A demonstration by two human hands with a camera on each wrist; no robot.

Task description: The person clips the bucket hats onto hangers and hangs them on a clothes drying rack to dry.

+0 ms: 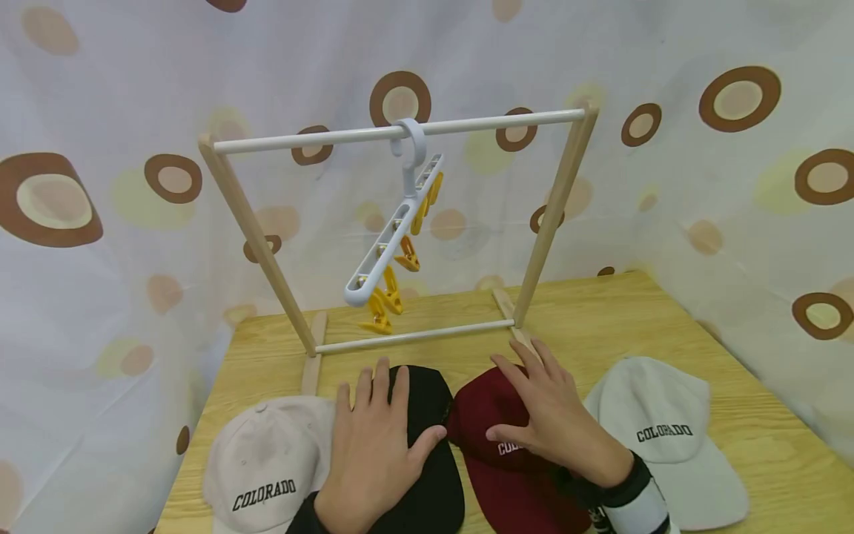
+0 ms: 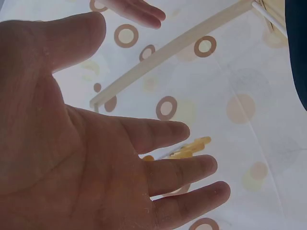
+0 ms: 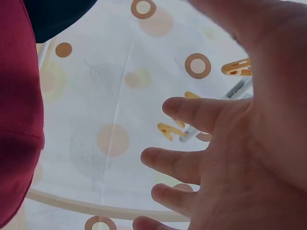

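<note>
Four caps lie on the bench; none is clipped to the hanger yet.
The left hand (image 1: 370, 452) rests flat, grip open, on the black cap (image 1: 430, 445); the right hand (image 1: 550, 419) likewise on the red cap (image 1: 494, 452); the peg hanger (image 1: 394, 237) hangs empty on the rack (image 1: 400, 133).

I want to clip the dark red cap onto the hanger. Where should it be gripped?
Judging from its pose, pinch the dark red cap at its rear edge, coming from the rack side: its crown lies flat, brim toward the person, and the right hand already rests open on top.

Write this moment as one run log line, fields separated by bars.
left hand flat on black cap | right hand flat on maroon cap | clip hanger on rack
</note>
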